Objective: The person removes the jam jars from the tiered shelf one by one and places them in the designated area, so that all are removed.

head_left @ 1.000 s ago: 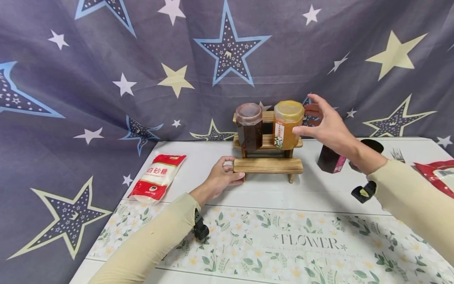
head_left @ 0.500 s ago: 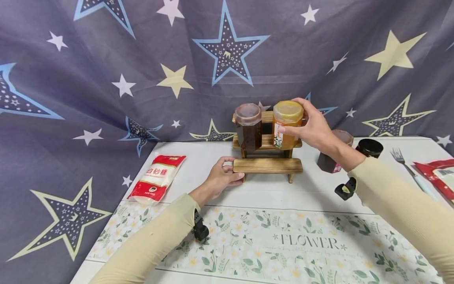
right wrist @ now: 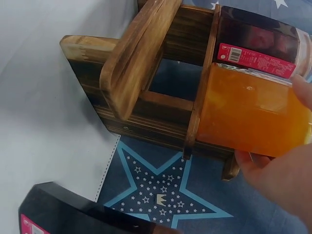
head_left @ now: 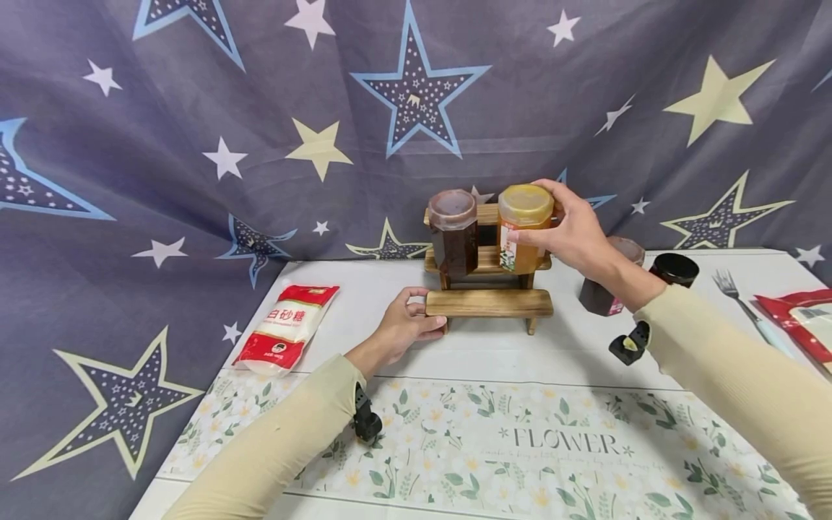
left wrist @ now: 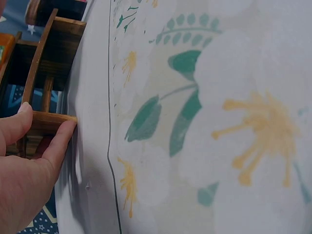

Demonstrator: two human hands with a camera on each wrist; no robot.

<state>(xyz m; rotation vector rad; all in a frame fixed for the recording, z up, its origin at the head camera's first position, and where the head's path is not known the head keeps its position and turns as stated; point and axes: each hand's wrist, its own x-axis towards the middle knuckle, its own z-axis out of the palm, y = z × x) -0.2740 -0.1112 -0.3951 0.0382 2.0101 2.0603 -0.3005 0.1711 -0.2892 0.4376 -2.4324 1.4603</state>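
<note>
A small tiered wooden stand (head_left: 490,303) is on the table against the backdrop. My left hand (head_left: 403,323) grips the left end of its lowest step; in the left wrist view the thumb (left wrist: 19,122) and a finger pinch the wood from both sides. On the step above, a jar of dark contents (head_left: 455,245) stands on the left, beside a jar of orange contents (head_left: 528,256) with a yellowish lid. My right hand (head_left: 575,227) holds the orange jar from its right, thumb across the front. The right wrist view has the orange jar (right wrist: 253,112) resting on the stand.
A red and white sugar bag (head_left: 286,328) lies on the left. Right of the stand are another dark jar (head_left: 598,297), partly hidden by my right forearm, a black-lidded jar (head_left: 676,269), a fork (head_left: 741,300) and a red packet (head_left: 799,318). A starry cloth hangs behind.
My right hand has moved left from beside the orange jar and taken hold of it. The left hand keeps its grip on the stand, and the jars have not visibly shifted.
</note>
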